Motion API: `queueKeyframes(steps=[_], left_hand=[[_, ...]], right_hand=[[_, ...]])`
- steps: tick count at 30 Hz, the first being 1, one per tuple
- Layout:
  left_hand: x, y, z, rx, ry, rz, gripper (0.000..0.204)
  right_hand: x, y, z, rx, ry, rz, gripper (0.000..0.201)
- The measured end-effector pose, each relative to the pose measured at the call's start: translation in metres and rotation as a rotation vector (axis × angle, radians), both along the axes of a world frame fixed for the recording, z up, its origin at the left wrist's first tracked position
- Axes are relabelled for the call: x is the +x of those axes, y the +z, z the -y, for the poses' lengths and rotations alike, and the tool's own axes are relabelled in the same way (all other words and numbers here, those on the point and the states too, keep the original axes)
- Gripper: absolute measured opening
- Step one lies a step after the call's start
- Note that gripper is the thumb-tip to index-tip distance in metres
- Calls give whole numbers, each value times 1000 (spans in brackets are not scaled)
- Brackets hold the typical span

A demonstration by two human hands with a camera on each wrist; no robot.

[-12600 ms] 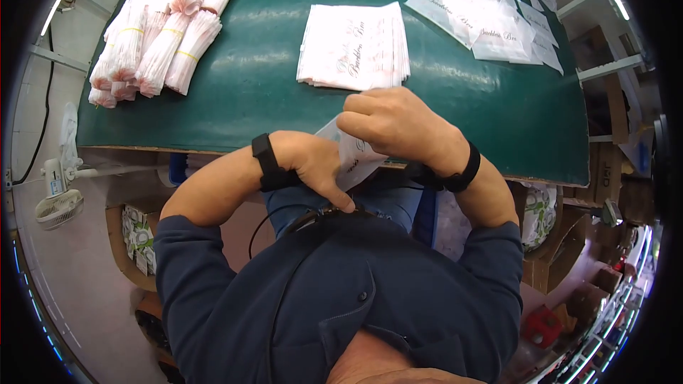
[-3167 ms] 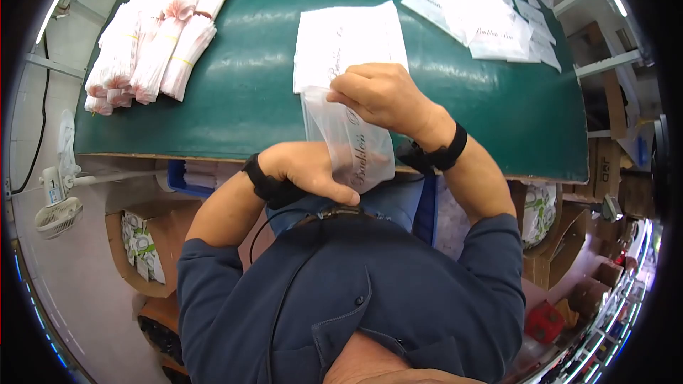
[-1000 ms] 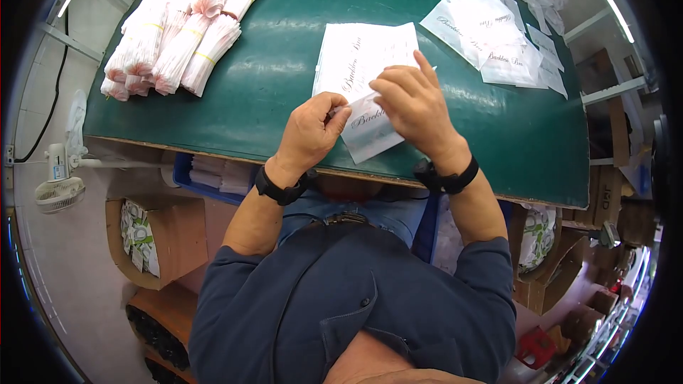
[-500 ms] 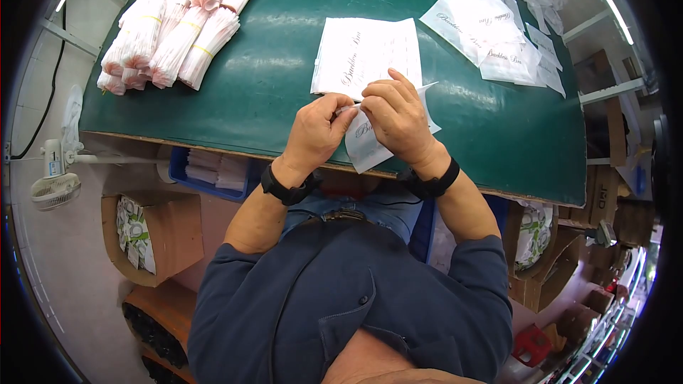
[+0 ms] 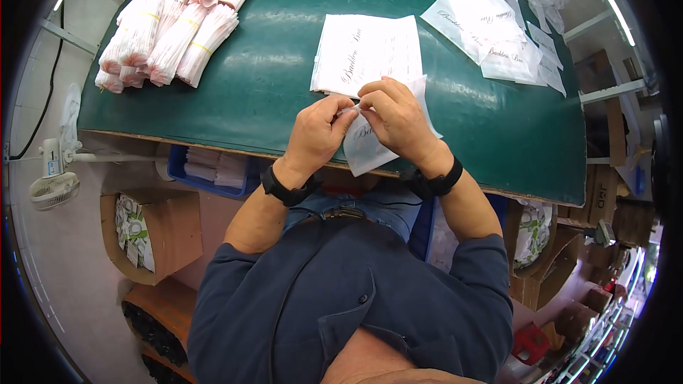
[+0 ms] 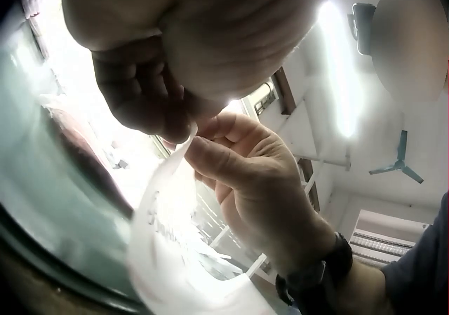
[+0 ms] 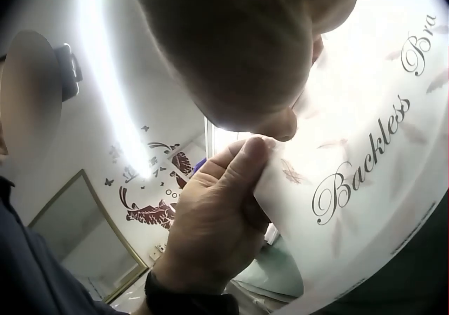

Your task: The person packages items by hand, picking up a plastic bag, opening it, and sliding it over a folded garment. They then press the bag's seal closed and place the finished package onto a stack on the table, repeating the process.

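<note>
A frosted plastic bag (image 5: 366,151) printed "Backless Bra" hangs from both hands over the table's near edge. My left hand (image 5: 316,134) pinches its upper edge between thumb and fingers. Right beside it, my right hand (image 5: 400,119) pinches the same edge, the two sets of fingertips almost meeting. In the right wrist view the bag (image 7: 365,161) spreads out with its lettering and faint feather prints, and the left thumb and fingers grip its corner. The left wrist view shows the bag's curved side (image 6: 165,224) below the right hand (image 6: 259,182). Just beyond the hands lies a stack of printed bags (image 5: 370,50).
Rubber-banded bundles of bags (image 5: 167,25) are piled at the table's left. Loose printed bags (image 5: 484,28) spread at the right on the green table (image 5: 274,92). Below the near edge are a blue bin (image 5: 245,178) and a cardboard box (image 5: 171,227); a fan (image 5: 55,190) stands left.
Earlier the left hand was low by the lap at the bag; it has risen to the bag's edge. Over the last second the right hand has come left to meet it, its fingers curling in.
</note>
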State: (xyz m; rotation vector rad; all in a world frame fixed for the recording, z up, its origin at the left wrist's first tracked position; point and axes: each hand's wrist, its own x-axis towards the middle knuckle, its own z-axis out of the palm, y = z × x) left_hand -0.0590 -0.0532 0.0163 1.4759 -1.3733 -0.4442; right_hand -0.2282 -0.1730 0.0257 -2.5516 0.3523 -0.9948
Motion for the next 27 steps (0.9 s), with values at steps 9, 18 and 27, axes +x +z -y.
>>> queueKeyframes(steps=[9, 18, 27], left_hand=[[11, -1, -8, 112, 3, -154, 14], [5, 55, -20, -305, -20, 441, 26], [31, 38, 34, 537, -815, 90, 52]], right_hand=[[-12, 7, 13, -125, -63, -143, 19], [-23, 61, 24, -286, 58, -429, 20], [12, 67, 5, -294, 318, -174, 15]])
